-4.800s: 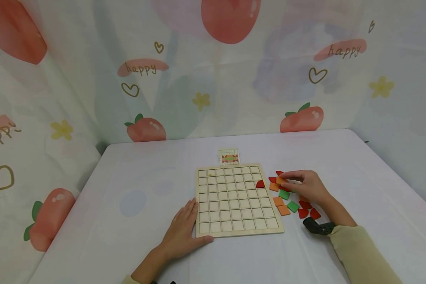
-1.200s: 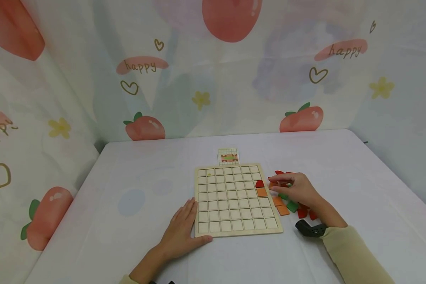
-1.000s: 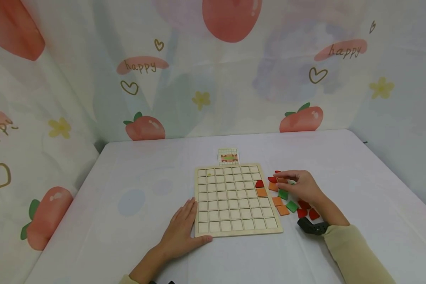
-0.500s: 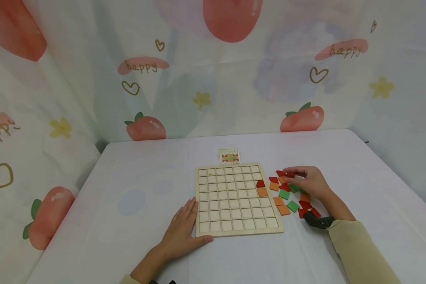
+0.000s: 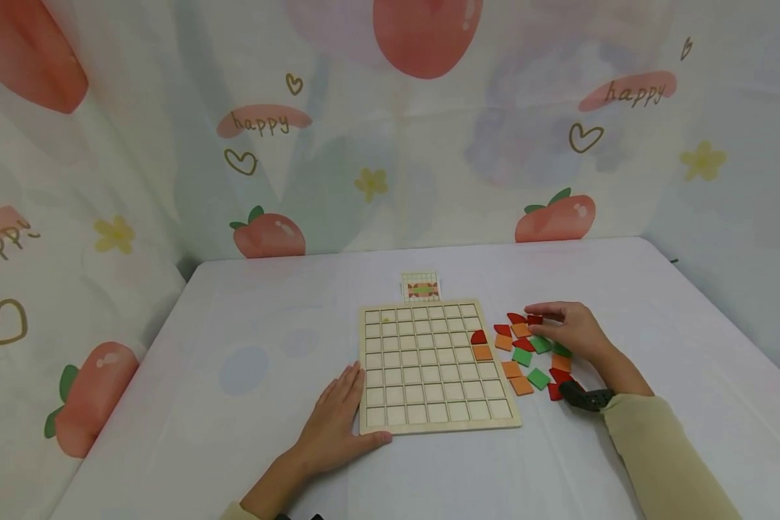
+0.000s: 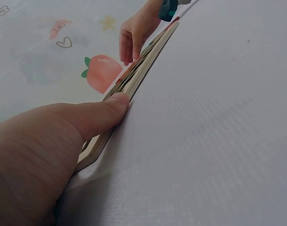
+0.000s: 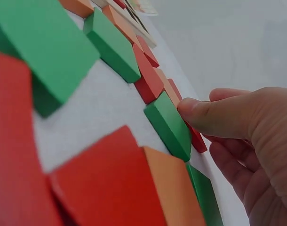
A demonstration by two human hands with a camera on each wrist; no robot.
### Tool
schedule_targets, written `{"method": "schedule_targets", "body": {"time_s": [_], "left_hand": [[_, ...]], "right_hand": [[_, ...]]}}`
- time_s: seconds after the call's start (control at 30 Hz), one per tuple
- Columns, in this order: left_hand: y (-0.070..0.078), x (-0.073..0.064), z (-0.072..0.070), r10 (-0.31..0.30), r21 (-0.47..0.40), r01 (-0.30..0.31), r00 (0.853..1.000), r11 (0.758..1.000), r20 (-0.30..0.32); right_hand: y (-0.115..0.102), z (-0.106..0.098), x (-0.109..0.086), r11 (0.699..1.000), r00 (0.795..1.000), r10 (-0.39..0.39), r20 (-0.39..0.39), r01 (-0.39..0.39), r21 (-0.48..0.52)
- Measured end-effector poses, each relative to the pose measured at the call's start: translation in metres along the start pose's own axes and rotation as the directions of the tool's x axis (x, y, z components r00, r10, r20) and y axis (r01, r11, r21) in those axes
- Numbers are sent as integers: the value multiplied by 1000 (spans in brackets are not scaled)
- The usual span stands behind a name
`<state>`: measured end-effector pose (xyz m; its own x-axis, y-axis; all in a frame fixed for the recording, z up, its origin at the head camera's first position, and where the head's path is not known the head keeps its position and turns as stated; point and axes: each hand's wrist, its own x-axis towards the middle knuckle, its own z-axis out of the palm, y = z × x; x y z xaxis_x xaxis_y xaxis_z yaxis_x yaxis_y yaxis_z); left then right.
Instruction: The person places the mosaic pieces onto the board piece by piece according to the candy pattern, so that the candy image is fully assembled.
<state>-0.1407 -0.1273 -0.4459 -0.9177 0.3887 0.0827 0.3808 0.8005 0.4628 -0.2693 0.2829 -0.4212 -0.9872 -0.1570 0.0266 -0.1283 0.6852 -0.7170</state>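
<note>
The wooden grid board [image 5: 440, 430] lies on the table with a red quarter-round tile [image 5: 478, 337] and, just below it, an orange square tile [image 5: 482, 352] in its right column. My left hand [image 5: 331, 422] rests along the board's left edge, fingers straight, thumb on the front rim [image 6: 116, 101]. At the far side of the loose tiles, my right hand [image 5: 573, 334] pinches a red tile [image 5: 534, 320] between thumb and fingers. In the right wrist view the thumb presses on that red tile [image 7: 198, 141], beside a green square tile [image 7: 169, 126].
A small pattern card [image 5: 421, 287] lies behind the board. Loose red, orange and green tiles spread right of the board, among them a green square [image 5: 538, 378] and an orange square [image 5: 521, 386]. A printed cloth [image 5: 429, 180] hangs behind the white table [image 5: 266, 325].
An orange tile has come to lie in the board under the red one. My right hand then moved from near the board back and right to a red tile. The left hand stays put.
</note>
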Motion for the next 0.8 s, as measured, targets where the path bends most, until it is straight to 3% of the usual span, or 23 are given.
{"method": "schedule_targets", "body": {"time_s": [0.47,0.8], "left_hand": [[1,-1,-1,-2,-4,2,1000,1000,0],[0,0,0,-2,-11,2,1000,1000,-2]], "right_hand": [[3,0,0,999,1000,-13,4,13,-53],[3,0,-4,995,997,7,-73,-14,-98]]}}
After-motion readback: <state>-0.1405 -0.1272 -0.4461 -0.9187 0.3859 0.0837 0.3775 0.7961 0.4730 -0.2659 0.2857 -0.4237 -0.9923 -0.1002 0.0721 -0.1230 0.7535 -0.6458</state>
